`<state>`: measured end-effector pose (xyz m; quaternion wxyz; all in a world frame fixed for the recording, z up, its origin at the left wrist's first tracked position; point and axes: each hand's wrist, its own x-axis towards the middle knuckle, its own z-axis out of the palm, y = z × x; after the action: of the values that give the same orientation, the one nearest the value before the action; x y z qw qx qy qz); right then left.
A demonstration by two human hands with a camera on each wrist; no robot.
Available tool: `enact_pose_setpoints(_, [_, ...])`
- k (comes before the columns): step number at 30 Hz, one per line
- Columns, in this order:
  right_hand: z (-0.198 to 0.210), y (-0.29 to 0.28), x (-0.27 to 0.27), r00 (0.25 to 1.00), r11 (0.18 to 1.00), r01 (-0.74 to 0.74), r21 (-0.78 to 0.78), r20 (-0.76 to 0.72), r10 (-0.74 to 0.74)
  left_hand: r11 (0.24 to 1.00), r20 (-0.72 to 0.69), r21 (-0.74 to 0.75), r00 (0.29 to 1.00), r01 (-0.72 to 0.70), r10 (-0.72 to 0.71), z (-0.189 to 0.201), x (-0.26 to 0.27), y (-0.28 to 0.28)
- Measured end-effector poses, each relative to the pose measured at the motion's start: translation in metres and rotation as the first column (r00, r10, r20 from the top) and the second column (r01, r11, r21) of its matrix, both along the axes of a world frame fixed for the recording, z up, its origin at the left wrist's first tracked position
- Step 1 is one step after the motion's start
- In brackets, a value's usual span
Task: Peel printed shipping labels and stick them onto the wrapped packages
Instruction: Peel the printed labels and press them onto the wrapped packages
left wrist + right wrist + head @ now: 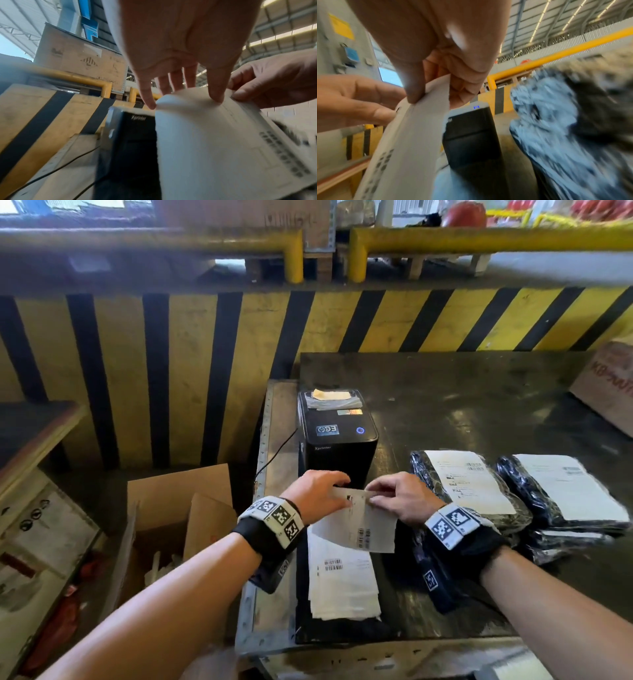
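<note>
Both hands hold one white printed shipping label in the air in front of the black label printer. My left hand pinches its top left edge, thumb under and fingers on top. My right hand pinches the top right edge between thumb and curled fingers. The label bends between them. A pile of printed labels lies on the table below. Two stacks of dark wrapped packages with white labels on top lie to the right.
The dark worn table has a brown carton at its far right. An open cardboard box stands on the floor left of the table. A yellow and black striped barrier runs behind. The printer's cable hangs off the left edge.
</note>
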<state>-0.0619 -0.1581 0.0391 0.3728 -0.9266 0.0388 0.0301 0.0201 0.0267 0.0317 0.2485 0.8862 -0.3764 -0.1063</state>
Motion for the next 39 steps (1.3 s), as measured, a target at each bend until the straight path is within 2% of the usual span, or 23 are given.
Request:
enact_pose_setpoints(2, [0.019, -0.002, 0.005, 0.998, 1.000, -0.010, 0.028, 0.061, 0.009, 0.999, 0.024, -0.031, 1.000, 0.009, -0.008, 0.015, 0.003, -0.003])
enact_pose_setpoints(4, [0.030, -0.008, 0.008, 0.994, 0.996, 0.033, 0.085, 0.103, -0.042, 0.996, 0.039, -0.089, 0.999, 0.018, -0.014, 0.025, 0.008, -0.002])
enact_pose_setpoints(7, [0.035, -0.020, 0.009, 0.984, 0.966, 0.103, 0.237, 0.119, -0.134, 0.987, -0.037, -0.161, 0.999, -0.020, 0.014, 0.036, 0.016, 0.004])
enact_pose_setpoints(10, [0.039, -0.025, 0.007, 0.978, 0.950, 0.137, 0.281, 0.112, -0.174, 0.980, -0.125, -0.197, 0.992, -0.042, 0.017, 0.042, 0.019, 0.007])
enact_pose_setpoints(14, [0.060, -0.015, 0.011, 0.997, 0.941, -0.001, 0.339, 0.071, -0.025, 0.954, -0.103, -0.300, 0.994, 0.004, -0.036, 0.061, 0.014, -0.004])
enact_pose_setpoints(16, [0.070, -0.011, 0.014, 0.997, 0.946, -0.044, 0.322, 0.071, 0.023, 0.946, -0.052, -0.324, 0.998, 0.023, -0.042, 0.072, 0.012, -0.010])
enact_pose_setpoints(19, [0.081, -0.010, 0.015, 0.994, 0.937, -0.034, 0.348, 0.107, -0.004, 0.939, 0.001, -0.344, 0.999, 0.031, -0.033, 0.085, 0.013, -0.014])
enact_pose_setpoints(21, [0.087, -0.015, 0.011, 0.990, 0.943, -0.013, 0.332, 0.135, -0.034, 0.916, -0.052, -0.401, 0.999, -0.005, -0.017, 0.092, 0.016, -0.011])
enact_pose_setpoints(25, [0.098, -0.030, 0.000, 0.992, 0.956, -0.006, 0.292, 0.124, -0.032, 0.829, -0.251, -0.548, 0.967, -0.114, -0.032, 0.111, 0.023, 0.003])
enact_pose_setpoints(30, [0.112, -0.036, -0.003, 0.989, 0.970, -0.037, 0.240, 0.146, 0.002, 0.776, -0.316, -0.613, 0.947, -0.151, -0.065, 0.124, 0.026, 0.007])
enact_pose_setpoints(39, [0.125, -0.028, -0.004, 0.980, 0.968, -0.116, 0.223, 0.182, 0.075, 0.801, -0.269, -0.586, 0.962, -0.125, -0.046, 0.128, 0.026, 0.009])
